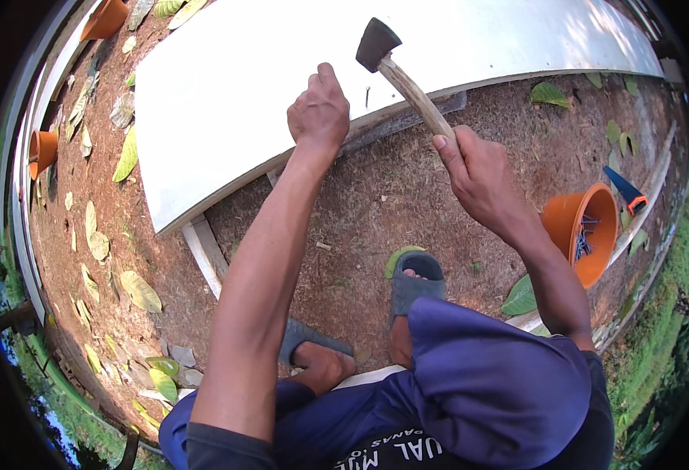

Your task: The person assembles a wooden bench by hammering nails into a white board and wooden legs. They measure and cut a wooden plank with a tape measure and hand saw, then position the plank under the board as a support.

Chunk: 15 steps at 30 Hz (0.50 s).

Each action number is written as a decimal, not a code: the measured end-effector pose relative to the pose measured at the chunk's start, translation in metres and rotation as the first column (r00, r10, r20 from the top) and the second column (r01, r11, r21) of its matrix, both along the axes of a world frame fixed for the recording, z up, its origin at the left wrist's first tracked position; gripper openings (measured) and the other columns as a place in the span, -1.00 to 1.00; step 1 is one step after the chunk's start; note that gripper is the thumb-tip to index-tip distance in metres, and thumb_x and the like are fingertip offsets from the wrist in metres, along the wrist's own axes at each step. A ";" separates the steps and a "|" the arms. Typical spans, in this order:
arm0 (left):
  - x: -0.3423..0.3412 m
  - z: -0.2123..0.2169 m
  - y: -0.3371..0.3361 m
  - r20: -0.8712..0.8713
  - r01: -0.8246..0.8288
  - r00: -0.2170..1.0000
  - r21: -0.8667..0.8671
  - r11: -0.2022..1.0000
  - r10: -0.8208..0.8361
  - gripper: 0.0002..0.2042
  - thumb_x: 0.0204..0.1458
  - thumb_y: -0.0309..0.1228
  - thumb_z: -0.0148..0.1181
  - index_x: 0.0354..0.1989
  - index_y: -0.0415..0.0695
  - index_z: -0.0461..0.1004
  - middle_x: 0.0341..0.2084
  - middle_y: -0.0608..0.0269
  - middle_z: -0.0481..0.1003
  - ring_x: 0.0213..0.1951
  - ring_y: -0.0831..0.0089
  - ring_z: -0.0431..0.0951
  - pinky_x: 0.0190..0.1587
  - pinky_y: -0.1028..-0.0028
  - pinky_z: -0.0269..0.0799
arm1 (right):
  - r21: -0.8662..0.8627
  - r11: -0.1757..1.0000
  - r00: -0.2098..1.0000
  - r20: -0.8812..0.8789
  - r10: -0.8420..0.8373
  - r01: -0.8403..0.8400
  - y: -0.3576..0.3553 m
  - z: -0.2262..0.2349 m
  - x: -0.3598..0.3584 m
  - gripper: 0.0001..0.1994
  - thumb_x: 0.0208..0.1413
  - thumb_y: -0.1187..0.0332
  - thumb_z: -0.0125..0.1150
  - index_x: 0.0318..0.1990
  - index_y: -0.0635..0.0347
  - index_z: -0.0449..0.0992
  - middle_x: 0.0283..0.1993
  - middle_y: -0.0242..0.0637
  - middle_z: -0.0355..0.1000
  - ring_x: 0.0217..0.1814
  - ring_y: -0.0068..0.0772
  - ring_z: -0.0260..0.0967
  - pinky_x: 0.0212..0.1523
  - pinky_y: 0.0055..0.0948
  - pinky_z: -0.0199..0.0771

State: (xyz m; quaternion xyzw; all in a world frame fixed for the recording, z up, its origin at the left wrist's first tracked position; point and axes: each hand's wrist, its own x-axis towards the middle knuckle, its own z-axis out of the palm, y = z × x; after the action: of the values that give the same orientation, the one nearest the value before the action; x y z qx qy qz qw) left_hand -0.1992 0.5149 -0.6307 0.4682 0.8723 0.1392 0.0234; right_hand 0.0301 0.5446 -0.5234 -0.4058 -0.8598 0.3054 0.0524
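Observation:
My right hand (479,174) grips the wooden handle of a hatchet (415,88). Its dark, flared metal head is raised over a long white board (227,102). Close to the board's near edge, a thin nail (367,97) stands up from the white surface, between my two hands and below the hatchet head. Just left of that nail, my left hand (319,108) is closed over the board with its fingers pressed together. Whatever it may hold is hidden. The nail and the left hand are apart.
An orange bucket (562,223) with several nails (586,239) tilts at the right, beside a saw (625,189) with an orange handle part. Wooden supports (203,249) show beneath the board. Two more orange buckets (43,153) stand far left. Leaves litter the dirt around my sandals (416,286).

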 end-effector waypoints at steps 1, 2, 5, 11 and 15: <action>0.000 0.000 -0.002 0.001 0.006 1.000 0.000 1.000 -0.006 -0.86 0.21 -0.53 -0.08 -0.09 -0.26 0.31 -0.27 -0.04 0.57 -0.30 0.01 0.68 -0.29 0.09 0.62 | 0.045 0.999 0.996 -0.094 0.001 0.003 0.000 0.008 0.000 -0.58 0.46 0.07 -0.08 -0.28 0.28 0.37 -0.60 -0.16 0.35 -0.61 -0.25 0.39 -0.55 -0.17 0.34; 0.000 -0.001 -0.004 0.002 0.013 1.000 0.001 1.000 -0.013 -0.85 0.21 -0.53 -0.08 -0.09 -0.26 0.31 -0.26 -0.04 0.57 -0.29 0.01 0.68 -0.29 0.09 0.62 | 0.076 0.997 0.986 -0.169 -0.011 0.025 -0.001 0.020 -0.002 -0.58 0.46 0.07 -0.08 -0.29 0.28 0.37 -0.61 -0.17 0.35 -0.61 -0.25 0.38 -0.56 -0.19 0.34; -0.001 0.001 -0.005 0.024 -0.005 1.000 -0.023 1.000 0.006 -0.85 0.21 -0.53 -0.07 -0.09 -0.25 0.31 -0.27 -0.03 0.57 -0.30 0.02 0.68 -0.29 0.09 0.62 | 0.162 0.983 0.925 -0.380 -0.023 0.091 -0.003 0.049 -0.015 -0.59 0.46 0.07 -0.07 -0.29 0.28 0.37 -0.63 -0.18 0.33 -0.64 -0.25 0.37 -0.58 -0.23 0.34; 0.003 0.002 0.001 0.026 0.018 0.999 0.001 1.000 -0.018 -0.85 0.21 -0.53 -0.07 -0.09 -0.25 0.32 -0.25 -0.04 0.57 -0.29 0.02 0.68 -0.28 0.08 0.62 | 0.033 0.999 0.997 0.083 0.005 -0.008 -0.003 -0.015 0.007 -0.56 0.47 0.06 -0.11 -0.28 0.32 0.36 -0.59 -0.14 0.37 -0.59 -0.20 0.41 -0.54 -0.15 0.37; 0.002 -0.011 -0.009 0.053 -0.013 0.999 0.047 0.999 0.010 -0.86 0.19 -0.48 -0.09 -0.14 -0.23 0.33 -0.28 -0.08 0.59 -0.27 -0.18 0.65 -0.21 -0.05 0.55 | 0.026 0.998 0.994 -0.093 -0.057 0.059 -0.004 0.019 0.001 -0.54 0.48 0.06 -0.12 -0.32 0.33 0.35 -0.57 -0.12 0.38 -0.58 -0.18 0.40 -0.51 -0.11 0.36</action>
State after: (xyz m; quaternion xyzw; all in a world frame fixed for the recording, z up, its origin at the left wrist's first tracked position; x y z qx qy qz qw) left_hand -0.1973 0.5064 -0.6417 0.4598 0.8705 0.1723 0.0346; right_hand 0.0313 0.5410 -0.5042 -0.4154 -0.8486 0.3099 0.1065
